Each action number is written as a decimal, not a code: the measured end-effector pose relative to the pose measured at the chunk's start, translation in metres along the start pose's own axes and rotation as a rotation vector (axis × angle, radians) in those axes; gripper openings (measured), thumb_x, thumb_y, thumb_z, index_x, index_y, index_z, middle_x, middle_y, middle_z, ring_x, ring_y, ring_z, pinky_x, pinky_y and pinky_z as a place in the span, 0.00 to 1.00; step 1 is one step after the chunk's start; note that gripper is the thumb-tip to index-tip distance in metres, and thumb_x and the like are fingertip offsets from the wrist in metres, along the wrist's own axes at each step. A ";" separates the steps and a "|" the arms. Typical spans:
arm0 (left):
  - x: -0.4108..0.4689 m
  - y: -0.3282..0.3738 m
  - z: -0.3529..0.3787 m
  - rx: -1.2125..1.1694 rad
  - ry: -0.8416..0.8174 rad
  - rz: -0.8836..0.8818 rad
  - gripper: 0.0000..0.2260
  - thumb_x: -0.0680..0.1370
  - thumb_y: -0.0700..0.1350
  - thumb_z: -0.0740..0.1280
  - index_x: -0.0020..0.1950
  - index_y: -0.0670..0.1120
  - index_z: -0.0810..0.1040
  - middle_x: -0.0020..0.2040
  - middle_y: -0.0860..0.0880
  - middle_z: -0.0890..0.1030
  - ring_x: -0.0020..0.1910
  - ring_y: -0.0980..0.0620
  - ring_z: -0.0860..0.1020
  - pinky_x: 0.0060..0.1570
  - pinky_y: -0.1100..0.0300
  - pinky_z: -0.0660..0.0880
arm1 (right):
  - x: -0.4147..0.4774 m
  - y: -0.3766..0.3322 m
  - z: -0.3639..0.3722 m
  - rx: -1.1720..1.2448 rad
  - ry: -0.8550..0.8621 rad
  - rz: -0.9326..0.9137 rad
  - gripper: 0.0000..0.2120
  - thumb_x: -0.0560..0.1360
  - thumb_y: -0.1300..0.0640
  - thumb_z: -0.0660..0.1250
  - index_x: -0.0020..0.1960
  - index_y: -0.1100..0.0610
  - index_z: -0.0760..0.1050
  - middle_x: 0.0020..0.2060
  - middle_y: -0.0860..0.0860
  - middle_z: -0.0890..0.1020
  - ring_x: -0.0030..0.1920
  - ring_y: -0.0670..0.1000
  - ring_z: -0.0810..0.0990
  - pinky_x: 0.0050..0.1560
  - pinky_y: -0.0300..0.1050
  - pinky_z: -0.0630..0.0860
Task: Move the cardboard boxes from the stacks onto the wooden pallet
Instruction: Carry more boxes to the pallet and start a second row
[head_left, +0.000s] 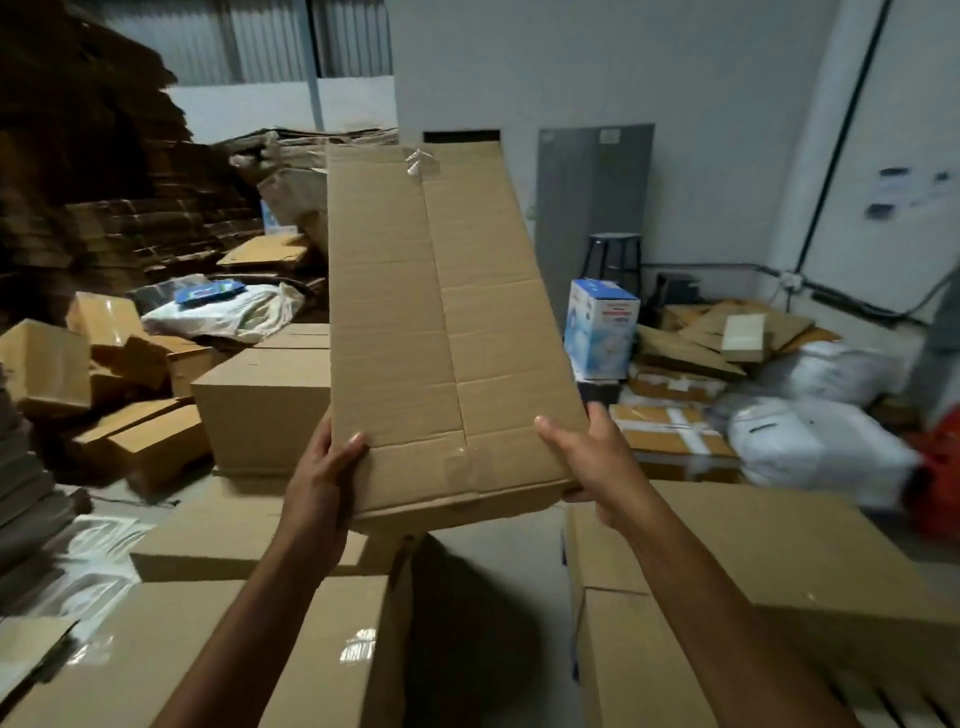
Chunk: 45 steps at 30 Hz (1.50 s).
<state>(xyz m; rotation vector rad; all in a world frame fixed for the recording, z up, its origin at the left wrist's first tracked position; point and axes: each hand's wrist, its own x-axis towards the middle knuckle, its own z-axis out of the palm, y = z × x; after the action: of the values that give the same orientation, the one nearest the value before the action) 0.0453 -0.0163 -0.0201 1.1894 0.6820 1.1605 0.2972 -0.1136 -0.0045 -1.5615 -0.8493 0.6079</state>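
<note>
Left hand (317, 475) and right hand (592, 457) grip a taped cardboard box (436, 312); blue-white carton (597, 330) shows blurred print.

Shows only as a slender bare left forearm (249, 613) and a slender bare right forearm (727, 597), both uncovered right down to the bottom edge of the view. Ends in a bare left hand (319, 467) and a bare right hand (587, 452), each with a short, plain thumbnail showing; wrists and fingers likewise uncovered.
</note>
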 end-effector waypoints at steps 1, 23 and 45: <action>-0.017 -0.005 0.014 -0.001 -0.032 -0.011 0.21 0.81 0.45 0.63 0.75 0.55 0.69 0.63 0.46 0.80 0.61 0.41 0.78 0.57 0.43 0.78 | -0.021 0.005 -0.022 -0.012 0.046 0.011 0.25 0.76 0.44 0.71 0.68 0.49 0.67 0.61 0.50 0.77 0.56 0.53 0.78 0.49 0.56 0.81; -0.275 -0.103 0.313 0.072 -0.579 -0.213 0.18 0.83 0.43 0.61 0.72 0.53 0.71 0.63 0.48 0.81 0.61 0.45 0.79 0.59 0.49 0.77 | -0.323 0.104 -0.371 -0.037 0.586 0.254 0.26 0.72 0.39 0.72 0.65 0.50 0.74 0.56 0.49 0.82 0.54 0.52 0.81 0.55 0.59 0.81; -0.296 -0.308 0.513 0.202 -0.357 -0.619 0.15 0.83 0.43 0.59 0.71 0.49 0.71 0.61 0.46 0.80 0.59 0.44 0.78 0.55 0.50 0.76 | -0.221 0.282 -0.582 -0.190 0.432 0.647 0.26 0.69 0.38 0.72 0.61 0.54 0.77 0.52 0.50 0.84 0.53 0.55 0.82 0.57 0.57 0.81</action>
<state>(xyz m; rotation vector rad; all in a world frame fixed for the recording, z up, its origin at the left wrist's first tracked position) 0.5103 -0.4566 -0.2098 1.1929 0.8238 0.3583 0.6715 -0.6503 -0.2022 -2.0584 -0.0608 0.6151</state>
